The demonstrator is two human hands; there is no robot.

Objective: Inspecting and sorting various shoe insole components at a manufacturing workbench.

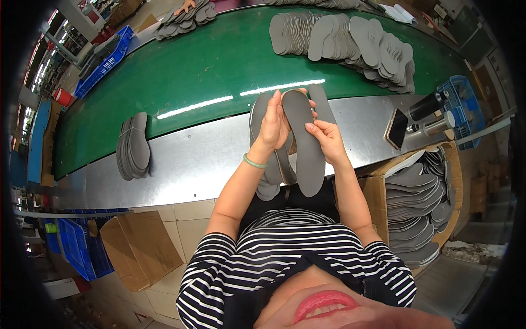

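A dark grey shoe insole point(304, 145) is held upright in front of me, over the metal edge of the worktable. My right hand point(327, 141) pinches its right side, thumb on the face and fingers behind. Against its left edge, near the rounded top, my left hand point(275, 123) grips it; part of those fingers is hidden behind the insole. More grey insoles point(257, 112) lie behind and below my left hand, partly covered by it. Another grey insole point(321, 103) rests on the table just beyond my right hand.
Far right on the green belt point(203, 77) stand long rows of insoles point(334, 41). A banded insole bundle point(133, 145) lies left on the metal strip point(181, 159). Rightward are a phone point(396, 129), a black bottle point(427, 106) and a carton of insoles point(378, 203). Another person's hand point(186, 6) touches a far pile.
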